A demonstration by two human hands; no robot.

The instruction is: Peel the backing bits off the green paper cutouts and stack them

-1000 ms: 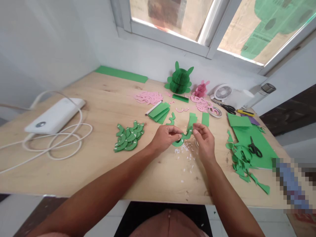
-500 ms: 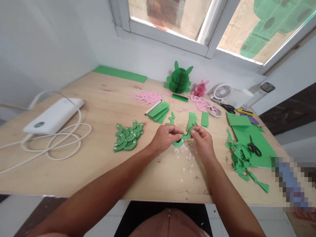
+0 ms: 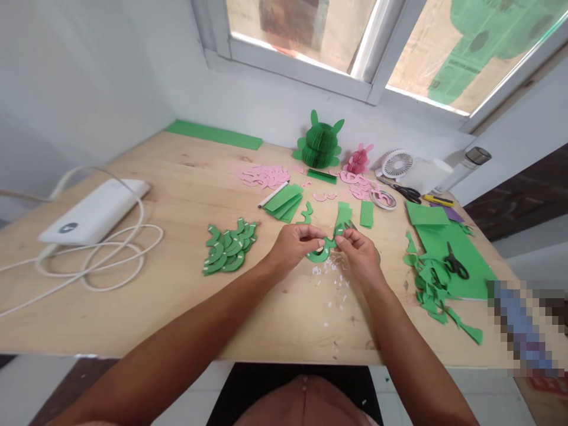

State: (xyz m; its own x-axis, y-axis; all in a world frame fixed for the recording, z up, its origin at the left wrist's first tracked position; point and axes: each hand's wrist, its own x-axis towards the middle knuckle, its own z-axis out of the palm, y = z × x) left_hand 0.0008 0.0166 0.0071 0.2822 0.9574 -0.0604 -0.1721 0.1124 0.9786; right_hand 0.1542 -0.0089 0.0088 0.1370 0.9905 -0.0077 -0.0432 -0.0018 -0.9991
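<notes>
My left hand [image 3: 293, 244] and my right hand [image 3: 360, 252] meet over the middle of the wooden table [image 3: 186, 307]. Both pinch one curved green paper cutout [image 3: 320, 253], the left at its left end, the right at its upper right end. Small white paper scraps [image 3: 333, 278] lie just under and in front of my hands. A pile of similar green curved pieces [image 3: 229, 247] sits to the left of my left hand. Green folded strips [image 3: 345, 214] lie just beyond my fingers.
A white power bank [image 3: 93, 210] with a coiled cable lies far left. Stacked green sheets [image 3: 284, 201], pink cutouts [image 3: 264, 175], a green paper model [image 3: 320, 145], a pink one [image 3: 360, 160], tape roll [image 3: 384, 200], small fan [image 3: 396, 163] and scissors [image 3: 455, 262] on green offcuts stand behind and right.
My right hand has slid a little left, closer to my left hand, still pinching the green cutout. The view has shifted slightly.
</notes>
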